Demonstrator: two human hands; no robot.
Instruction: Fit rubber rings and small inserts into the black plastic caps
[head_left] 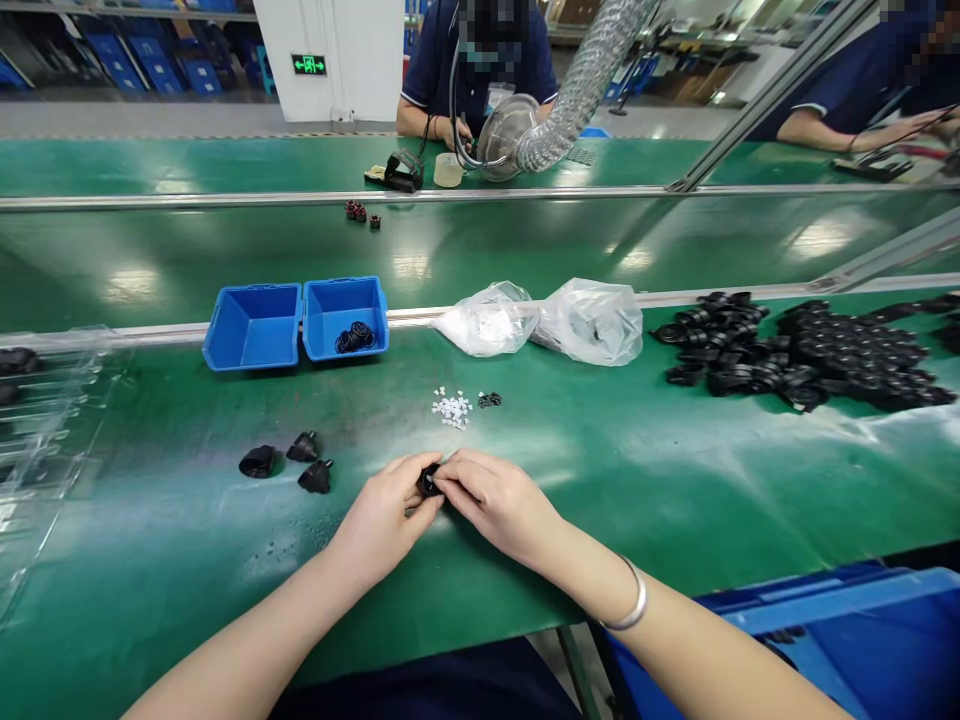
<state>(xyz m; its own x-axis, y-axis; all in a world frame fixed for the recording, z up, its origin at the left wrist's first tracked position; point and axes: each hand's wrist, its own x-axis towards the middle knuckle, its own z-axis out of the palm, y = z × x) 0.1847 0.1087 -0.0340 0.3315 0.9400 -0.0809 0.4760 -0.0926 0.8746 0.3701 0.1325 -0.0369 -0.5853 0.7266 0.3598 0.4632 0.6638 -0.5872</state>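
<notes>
Between my hands is a small black plastic part [428, 481], held just above the green table. My left hand [390, 505] grips it with thumb and fingers from the left. The fingers of my right hand [487, 495] are pinched together at its right side; whether they hold a smaller piece is too small to make out. Beyond my hands lie a scatter of small white pieces [452, 408] and a little group of black rings [490, 399]. Several black cone-shaped parts [306, 447] rest to the left of my left hand.
Two blue bins [253, 326] stand at the back; the right one [346, 318] holds black rings. Clear plastic bags [589, 322] lie beside them. Black parts [855, 350] are heaped at right, a transparent tray [52, 450] at left. A blue crate [862, 640] is lower right. Co-workers [480, 80] sit opposite.
</notes>
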